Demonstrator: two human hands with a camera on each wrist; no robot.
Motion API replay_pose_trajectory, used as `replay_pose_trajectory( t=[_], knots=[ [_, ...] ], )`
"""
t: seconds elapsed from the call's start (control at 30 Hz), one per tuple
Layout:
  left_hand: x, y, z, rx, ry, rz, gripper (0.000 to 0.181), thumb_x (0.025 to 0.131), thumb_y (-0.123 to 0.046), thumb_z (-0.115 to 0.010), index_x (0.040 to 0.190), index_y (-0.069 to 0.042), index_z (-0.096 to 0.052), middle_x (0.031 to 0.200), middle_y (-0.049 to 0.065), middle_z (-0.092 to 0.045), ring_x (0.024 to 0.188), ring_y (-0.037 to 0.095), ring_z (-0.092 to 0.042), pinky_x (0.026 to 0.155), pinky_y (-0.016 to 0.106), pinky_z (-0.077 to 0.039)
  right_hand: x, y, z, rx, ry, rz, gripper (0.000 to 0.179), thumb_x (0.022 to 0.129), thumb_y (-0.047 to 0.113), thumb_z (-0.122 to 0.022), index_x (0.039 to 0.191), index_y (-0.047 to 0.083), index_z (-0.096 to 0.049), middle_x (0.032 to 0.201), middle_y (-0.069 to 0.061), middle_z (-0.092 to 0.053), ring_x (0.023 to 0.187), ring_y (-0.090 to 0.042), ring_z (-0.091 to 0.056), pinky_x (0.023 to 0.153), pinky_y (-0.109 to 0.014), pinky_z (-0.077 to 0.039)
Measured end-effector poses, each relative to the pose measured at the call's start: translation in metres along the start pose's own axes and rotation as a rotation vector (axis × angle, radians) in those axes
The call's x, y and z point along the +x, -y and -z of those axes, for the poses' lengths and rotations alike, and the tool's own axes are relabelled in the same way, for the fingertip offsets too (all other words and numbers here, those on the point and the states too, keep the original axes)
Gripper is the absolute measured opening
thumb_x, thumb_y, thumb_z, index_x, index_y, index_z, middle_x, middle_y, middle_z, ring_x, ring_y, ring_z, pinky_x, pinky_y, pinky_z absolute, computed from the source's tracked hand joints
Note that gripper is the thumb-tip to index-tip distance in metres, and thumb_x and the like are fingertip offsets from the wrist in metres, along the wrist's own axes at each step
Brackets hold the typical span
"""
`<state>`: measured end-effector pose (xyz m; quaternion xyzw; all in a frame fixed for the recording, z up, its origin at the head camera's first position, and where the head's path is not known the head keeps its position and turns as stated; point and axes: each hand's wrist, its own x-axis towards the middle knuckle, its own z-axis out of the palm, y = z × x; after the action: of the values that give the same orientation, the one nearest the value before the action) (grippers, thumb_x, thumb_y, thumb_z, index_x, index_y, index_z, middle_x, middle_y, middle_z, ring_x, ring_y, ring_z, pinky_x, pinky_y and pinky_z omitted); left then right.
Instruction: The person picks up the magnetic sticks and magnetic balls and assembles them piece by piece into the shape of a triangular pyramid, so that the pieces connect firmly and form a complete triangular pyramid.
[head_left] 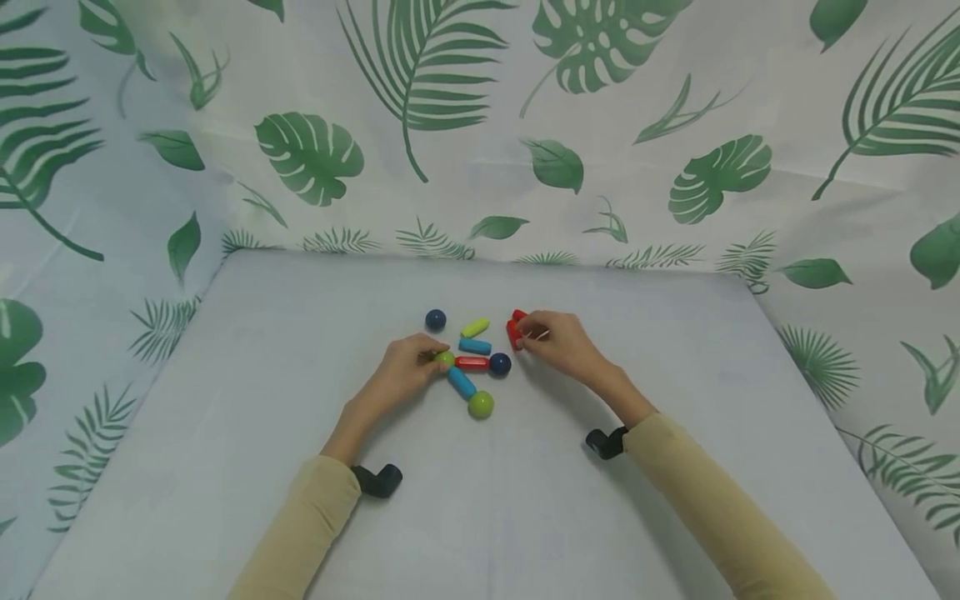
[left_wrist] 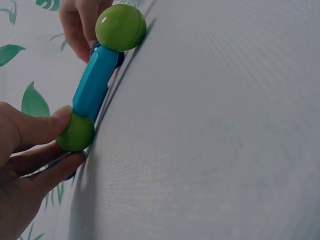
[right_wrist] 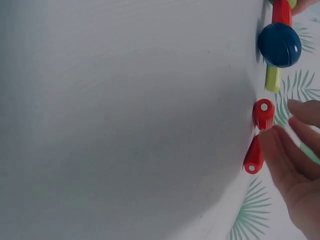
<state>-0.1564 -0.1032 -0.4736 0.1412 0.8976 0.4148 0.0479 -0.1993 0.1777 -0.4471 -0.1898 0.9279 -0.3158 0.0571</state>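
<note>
My left hand (head_left: 405, 367) pinches a green ball (left_wrist: 76, 134) between thumb and fingers, low over the table. From that ball a blue rod (left_wrist: 94, 82) runs to a larger-looking green ball (left_wrist: 121, 27), and a red rod (head_left: 472, 363) runs to a dark blue ball (head_left: 500, 364). On the other side, my right hand (head_left: 561, 340) is at two loose red rods, one nearer the joined pieces (right_wrist: 263, 111) and the other beside it (right_wrist: 254, 159). Its thumb and fingers are spread apart beside the rods; whether a fingertip touches one is unclear.
Behind the joined pieces lie a loose blue rod (head_left: 475, 346), a yellow-green rod (head_left: 476, 327) and another dark blue ball (head_left: 436, 320). The white table (head_left: 480, 517) meets a leaf-patterned cloth (head_left: 450, 192) at the back and sides. A black wrist mount (head_left: 378, 481) is on each forearm.
</note>
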Motion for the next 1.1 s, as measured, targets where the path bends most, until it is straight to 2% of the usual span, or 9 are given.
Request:
replay_pose_trajectory(
  t=[0.2, 0.43, 0.63, 0.77, 1.1],
  knots=[
    [-0.001, 0.002, -0.005, -0.01, 0.021, -0.013, 0.032, 0.091, -0.01, -0.078, 0.121, -0.003, -0.072, 0.116, 0.011, -0.073, 0.105, 0.025, -0.067, 0.096, 0.04, -0.056, 0.006, 0.001, -0.01, -0.078, 0.021, -0.066, 0.03, 0.092, 0.011, -0.077, 0.118, -0.003, -0.071, 0.105, -0.016, -0.074, 0.095, -0.026, -0.068, 0.08, -0.035, -0.06],
    [-0.002, -0.002, -0.009, 0.009, 0.076, -0.039, 0.033, 0.09, -0.01, -0.079, 0.122, -0.004, -0.073, 0.116, 0.01, -0.071, 0.104, 0.024, -0.066, 0.095, 0.039, -0.056, 0.008, 0.001, -0.016, -0.108, 0.015, -0.122, 0.036, 0.093, 0.007, -0.075, 0.125, -0.007, -0.066, 0.113, -0.021, -0.073, 0.102, -0.03, -0.07, 0.091, -0.041, -0.06],
    [-0.002, -0.004, -0.011, 0.03, 0.08, -0.055, 0.034, 0.089, -0.012, -0.08, 0.122, -0.005, -0.073, 0.113, 0.008, -0.068, 0.104, 0.023, -0.065, 0.095, 0.039, -0.056, 0.009, 0.002, -0.014, -0.148, 0.039, -0.122, 0.034, 0.093, 0.003, -0.071, 0.125, -0.008, -0.067, 0.112, -0.022, -0.073, 0.099, -0.03, -0.069, 0.093, -0.042, -0.06],
    [-0.005, -0.004, -0.009, 0.026, 0.063, -0.057, 0.034, 0.088, -0.012, -0.081, 0.12, -0.005, -0.073, 0.114, 0.008, -0.069, 0.106, 0.024, -0.065, 0.096, 0.039, -0.056, 0.008, 0.005, -0.011, -0.138, 0.064, -0.108, 0.03, 0.093, 0.003, -0.071, 0.12, -0.008, -0.07, 0.107, -0.02, -0.074, 0.094, -0.028, -0.067, 0.09, -0.041, -0.06],
    [-0.021, -0.014, -0.012, 0.021, 0.04, -0.035, 0.035, 0.088, -0.009, -0.082, 0.12, -0.002, -0.07, 0.119, 0.01, -0.071, 0.103, 0.024, -0.065, 0.094, 0.039, -0.056, -0.024, 0.006, 0.002, -0.092, 0.075, -0.088, 0.027, 0.093, 0.005, -0.072, 0.118, -0.006, -0.072, 0.106, -0.018, -0.075, 0.094, -0.028, -0.068, 0.087, -0.041, -0.061]
  ],
)
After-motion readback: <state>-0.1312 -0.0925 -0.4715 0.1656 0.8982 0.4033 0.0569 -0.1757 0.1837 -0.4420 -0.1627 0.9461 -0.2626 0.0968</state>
